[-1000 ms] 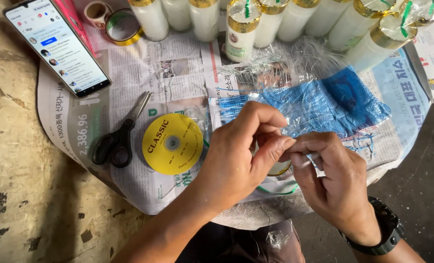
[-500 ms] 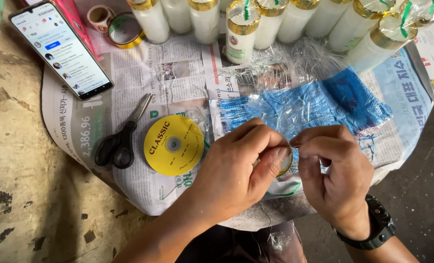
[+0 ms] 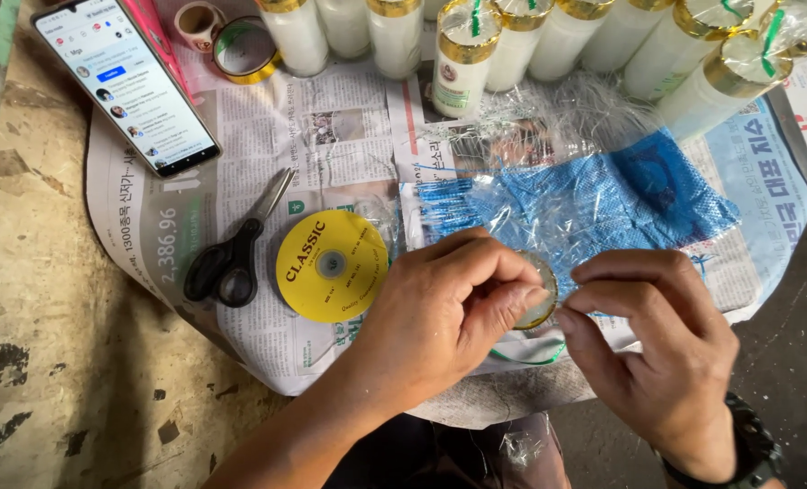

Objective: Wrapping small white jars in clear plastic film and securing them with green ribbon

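Gold-rimmed round lid (image 3: 537, 292) half hidden behind left hand (image 3: 448, 312), right hand (image 3: 657, 353) beside

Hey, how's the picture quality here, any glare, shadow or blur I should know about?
Head view: even daylight, mostly sharp; the clear plastic wrap throws bright glints; a dark shadow falls across the worn table at lower left; the left hand and right hand are in focus, though they hide most of the small gold-rimmed lid between them.

Lit phone screen (image 3: 127, 86) top left; yellow round label (image 3: 331, 265) centre.

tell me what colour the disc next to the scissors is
Yellow disc, with a grey hub; seen in the head view.
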